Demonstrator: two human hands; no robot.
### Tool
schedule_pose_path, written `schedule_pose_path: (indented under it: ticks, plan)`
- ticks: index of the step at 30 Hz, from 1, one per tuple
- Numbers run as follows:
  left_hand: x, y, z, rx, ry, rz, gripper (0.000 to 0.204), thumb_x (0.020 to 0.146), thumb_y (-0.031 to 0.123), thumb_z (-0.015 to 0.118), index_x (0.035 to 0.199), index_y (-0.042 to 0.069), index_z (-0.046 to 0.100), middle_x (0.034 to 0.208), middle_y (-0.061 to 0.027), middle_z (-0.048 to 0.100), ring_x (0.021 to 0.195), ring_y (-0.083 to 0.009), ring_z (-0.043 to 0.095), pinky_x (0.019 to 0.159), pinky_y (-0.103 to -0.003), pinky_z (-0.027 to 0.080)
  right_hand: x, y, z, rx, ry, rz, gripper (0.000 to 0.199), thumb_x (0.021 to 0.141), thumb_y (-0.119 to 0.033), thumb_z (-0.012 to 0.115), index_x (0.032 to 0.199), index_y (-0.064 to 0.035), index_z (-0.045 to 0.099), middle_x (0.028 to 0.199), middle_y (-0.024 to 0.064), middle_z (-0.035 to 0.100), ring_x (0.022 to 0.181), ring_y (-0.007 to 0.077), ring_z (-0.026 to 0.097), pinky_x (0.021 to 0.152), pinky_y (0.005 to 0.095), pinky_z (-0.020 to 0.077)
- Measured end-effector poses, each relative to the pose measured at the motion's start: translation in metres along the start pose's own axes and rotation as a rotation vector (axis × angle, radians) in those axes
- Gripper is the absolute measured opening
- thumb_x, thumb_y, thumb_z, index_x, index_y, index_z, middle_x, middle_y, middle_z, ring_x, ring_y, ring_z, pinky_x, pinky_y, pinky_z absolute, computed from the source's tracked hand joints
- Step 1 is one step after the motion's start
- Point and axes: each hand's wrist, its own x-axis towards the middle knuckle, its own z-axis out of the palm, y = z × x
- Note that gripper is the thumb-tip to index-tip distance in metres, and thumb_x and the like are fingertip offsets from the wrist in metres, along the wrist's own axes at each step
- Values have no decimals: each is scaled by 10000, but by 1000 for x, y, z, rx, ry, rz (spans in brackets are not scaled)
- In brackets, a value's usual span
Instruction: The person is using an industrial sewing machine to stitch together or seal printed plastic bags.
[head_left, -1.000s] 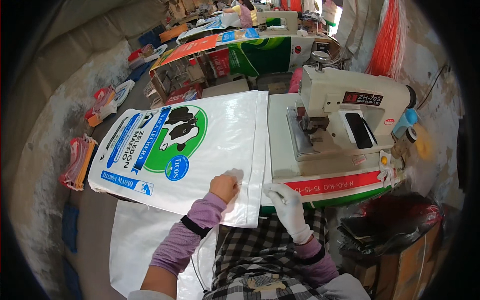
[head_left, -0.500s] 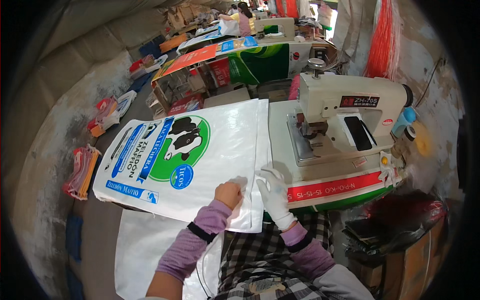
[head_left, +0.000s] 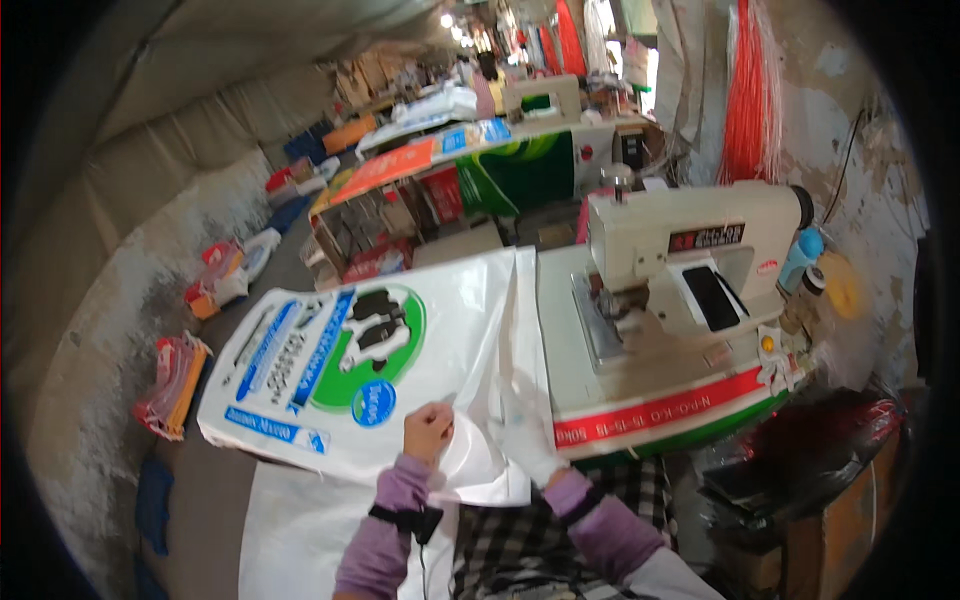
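Observation:
A white sack (head_left: 470, 320) printed with a cow's head on a green disc and blue bands lies on top of a stack on the table. My left hand (head_left: 429, 432), bare below a purple sleeve, is closed on the sack's upper layer near its right side. The plastic bulges and creases between my two hands. My right hand (head_left: 527, 440), in a white glove, lies at the sack's right edge. Its fingers are smeared by motion, so their grip cannot be made out. To the right stands a cream sewing machine (head_left: 690, 230).
A dark phone (head_left: 711, 298) rests on the machine. A red and green printed sheet (head_left: 660, 412) covers the table's front edge. Black plastic (head_left: 770, 460) lies at lower right, and another white sheet (head_left: 300, 540) at lower left. Red strands (head_left: 750, 110) hang behind. Farther off are more worktables and a person.
My left hand has moved left and down in the picture, and the sack's near right part has lifted and buckled. My right hand has shifted slightly left. The whole view has tilted.

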Motion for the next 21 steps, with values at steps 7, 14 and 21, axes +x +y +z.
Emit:
schedule_pose_path:
  ticks: [7, 14, 21]
  plan:
    - [-11, 36, -30, -55, 215, 301, 75, 867, 88, 591, 809, 43, 607, 683, 3, 563, 527, -67, 496, 483, -199, 402, -18, -19, -27, -304, 189, -289, 468, 806, -224, 571, 1244, -65, 525, 1031, 164, 580, 958, 332, 554, 894, 415, 403]
    - [-49, -15, -24, 450, -148, 281, 253, 842, 268, 667, 890, 27, 605, 693, -87, 636, 565, -229, 624, 560, -366, 507, -52, -44, -2, -94, -587, -675, 157, 842, -184, 542, 867, -46, 612, 884, 129, 576, 869, 319, 561, 797, 408, 441]
    - [-104, 40, -33, 1504, -413, 43, 401, 895, 358, 562, 1128, 32, 571, 909, -152, 658, 833, -246, 644, 716, -385, 502, -100, -76, -7, 195, -605, -760, 220, 807, -137, 540, 988, -82, 652, 826, 108, 614, 801, 287, 560, 774, 373, 456]
